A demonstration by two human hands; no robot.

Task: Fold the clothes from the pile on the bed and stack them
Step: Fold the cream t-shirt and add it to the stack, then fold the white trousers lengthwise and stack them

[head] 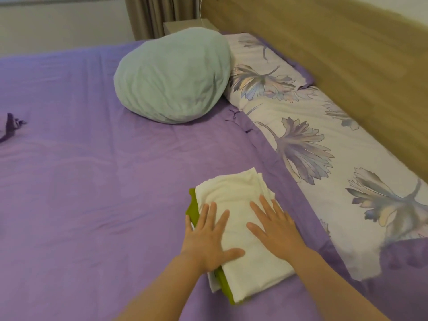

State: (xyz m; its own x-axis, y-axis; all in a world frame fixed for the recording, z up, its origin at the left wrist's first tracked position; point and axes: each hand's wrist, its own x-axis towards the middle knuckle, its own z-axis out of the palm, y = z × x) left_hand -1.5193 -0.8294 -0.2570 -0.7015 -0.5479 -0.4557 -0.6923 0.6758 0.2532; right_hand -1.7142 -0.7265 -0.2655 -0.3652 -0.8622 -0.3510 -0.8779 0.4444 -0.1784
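Head: hands [243,237] press folded stack [236,198]

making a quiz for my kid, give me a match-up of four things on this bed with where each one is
Things:
1. white cloth
2. green cloth
3. pillow
4. purple cloth

Places:
A. far left edge of view
B. top of the stack, under both hands
C. near the headboard
D. peeking out beneath the top layer

Pairs: 1-B, 2-D, 3-C, 4-A
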